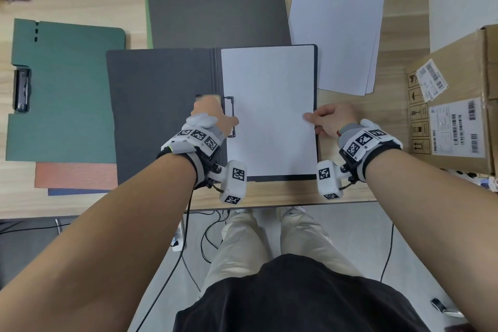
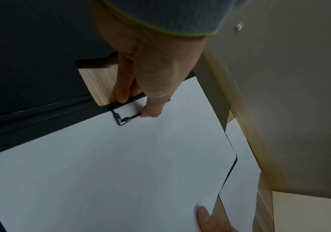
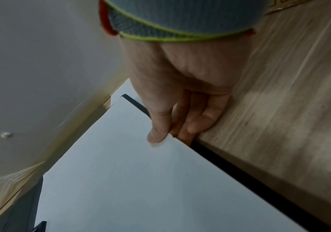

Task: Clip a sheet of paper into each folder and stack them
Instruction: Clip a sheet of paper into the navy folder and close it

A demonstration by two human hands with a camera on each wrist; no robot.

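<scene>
Head: open dark folder (image 1: pixel 161 105) lies at the bench's near edge, sheet (image 1: pixel 269 108) on its right half.
Left wrist: my left hand (image 2: pixel 152 75) pinches the wire clip (image 2: pixel 120 119) (raised over the sheet's edge).
Right wrist: my right hand (image 3: pixel 182 94) pinches the sheet's outer edge, fingers (image 3: pixel 157 135) curled.

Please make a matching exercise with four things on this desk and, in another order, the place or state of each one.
1. open dark folder
2. green folder
3. loose paper pile
4. cardboard box

a. far right of the desk
b. beyond the open folder's right half
c. on the left, closed
d. in the middle, a white sheet on its right half

Pairs: 1-d, 2-c, 3-b, 4-a
</scene>
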